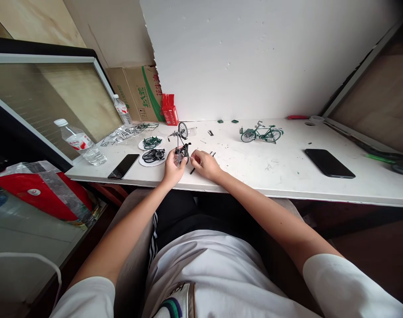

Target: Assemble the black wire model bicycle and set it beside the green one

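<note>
A small black model bicycle [178, 140] stands tipped up on end, its front wheel and handlebar at the top. My left hand [173, 170] is closed around its rear wheel end. Just to the right, my right hand [204, 164] has its fingers pinched together close to the bicycle; what they hold, if anything, is too small to tell. A thin dark stick [192, 171] shows below the right hand, partly covered by it. Left of my hands, another black model bicycle [154, 155] and a green one [151, 142] lie on white round pieces.
A green model bicycle [261, 134] stands on the white table [241, 176]. Phones lie at left [123, 166] and right [329, 163]. Water bottles [82, 143], parts frames [135, 130], a red box [170, 109] and a carton [131, 90] are at the left. Small scraps are scattered about.
</note>
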`<state>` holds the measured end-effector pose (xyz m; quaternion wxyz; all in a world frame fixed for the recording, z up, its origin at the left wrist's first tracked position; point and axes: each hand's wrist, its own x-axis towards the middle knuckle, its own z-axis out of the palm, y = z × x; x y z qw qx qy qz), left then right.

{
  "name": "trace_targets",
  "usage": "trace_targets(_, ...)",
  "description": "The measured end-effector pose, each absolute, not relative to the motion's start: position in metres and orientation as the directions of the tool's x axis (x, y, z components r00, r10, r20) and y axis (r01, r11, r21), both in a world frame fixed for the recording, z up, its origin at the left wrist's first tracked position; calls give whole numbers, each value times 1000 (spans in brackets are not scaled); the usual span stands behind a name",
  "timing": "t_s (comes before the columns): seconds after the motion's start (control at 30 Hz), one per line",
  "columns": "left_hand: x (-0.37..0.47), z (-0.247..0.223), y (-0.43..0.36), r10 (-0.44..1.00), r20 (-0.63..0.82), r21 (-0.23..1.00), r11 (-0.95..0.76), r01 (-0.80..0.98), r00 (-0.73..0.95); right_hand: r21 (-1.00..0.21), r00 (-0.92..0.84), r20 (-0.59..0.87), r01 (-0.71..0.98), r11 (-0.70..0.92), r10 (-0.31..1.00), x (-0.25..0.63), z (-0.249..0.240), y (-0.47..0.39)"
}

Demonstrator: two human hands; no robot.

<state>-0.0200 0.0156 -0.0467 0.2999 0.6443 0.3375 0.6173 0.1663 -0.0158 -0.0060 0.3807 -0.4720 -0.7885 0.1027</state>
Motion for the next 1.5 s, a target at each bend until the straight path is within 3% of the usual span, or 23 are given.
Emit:
trace_targets(0.13,-19,-46,14,812,583,809,-584,65,30,-499,-277,479,695,518,833,166,-3,-18)
trace_targets(0.33,-20,-46,14,808,589,805,-588,85,5,-560,-212,514,652,512,831,166,-4,-19)
trace_targets(0.63,-18,-44,11,799,601,796,-601,67,29,-481,-256,496,714,508,830,166,-6,-16)
trace_targets(0.83,-18,-41,10,808,589,806,-587,69,-8,-549,-214,510,665,507,833,165,-4,-19)
trace_targets(1.07,-18,-41,9,811,584,810,-584,63,11,-512,-243,494,695,505,835,165,-3,-17)
trace_targets(1.33,-19,-44,13,800,600,799,-598,63,-5,-554,-211,554,629,545,806,165,-4,-19)
trace_targets(1.5,-20,-48,13,776,630,772,-629,95,18,-563,-200,491,669,484,848,165,-7,-15)
